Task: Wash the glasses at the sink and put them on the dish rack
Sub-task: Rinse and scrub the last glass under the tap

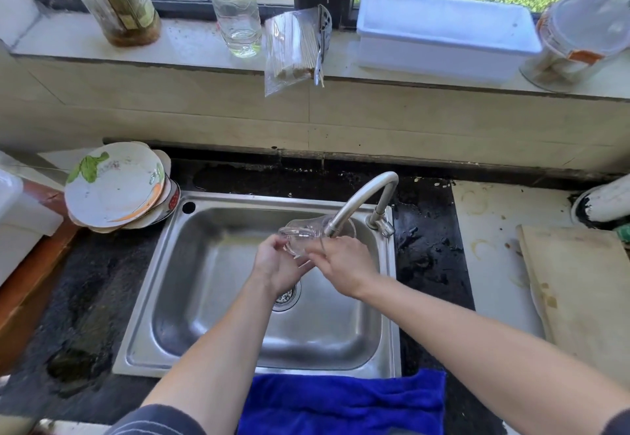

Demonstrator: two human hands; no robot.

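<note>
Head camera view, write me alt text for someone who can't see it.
The left hand and right hand hold a clear glass at the faucet spout over a steel sink. Stacked plates sit left of the sink, and a blue towel lies along its front edge.

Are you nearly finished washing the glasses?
Not yet. Nothing looks finished: no washed glass stands anywhere in view. Right now the left hand and right hand hold one clear glass under the faucet, over the sink; I cannot tell if water runs. To do: finishing this glass and setting it on the dish rack, which is not in view.
</note>
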